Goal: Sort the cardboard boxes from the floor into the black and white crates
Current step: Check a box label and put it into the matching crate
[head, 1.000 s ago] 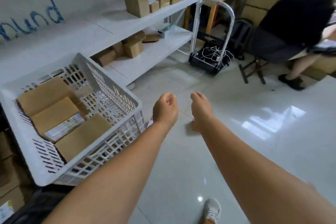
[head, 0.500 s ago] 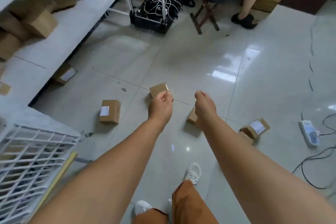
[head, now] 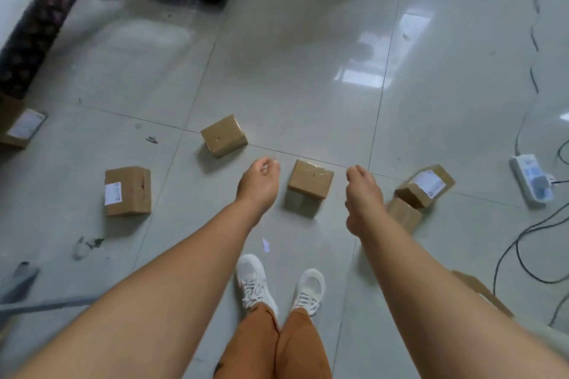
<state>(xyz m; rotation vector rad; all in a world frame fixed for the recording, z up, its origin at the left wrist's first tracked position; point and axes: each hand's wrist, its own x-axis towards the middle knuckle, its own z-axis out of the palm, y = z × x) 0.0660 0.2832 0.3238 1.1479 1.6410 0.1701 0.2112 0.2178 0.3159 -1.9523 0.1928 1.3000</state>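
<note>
On the floor (head: 308, 71), left hand (head: 258, 184) and right hand (head: 363, 194) flank 1 box (head: 311, 182), fingers loosely curled, empty; pickup step: lower, grip both sides.

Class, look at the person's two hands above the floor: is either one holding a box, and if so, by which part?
Nothing is held. The left hand and right hand hang loosely curled either side of the small box, touching nothing.

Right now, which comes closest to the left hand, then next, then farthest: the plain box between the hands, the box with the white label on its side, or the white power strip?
From the left hand:
1. Plain brown cardboard box, just to its right, between the hands.
2. Brown cardboard box with a white side label, off to the left.
3. White power strip, far right.
</note>
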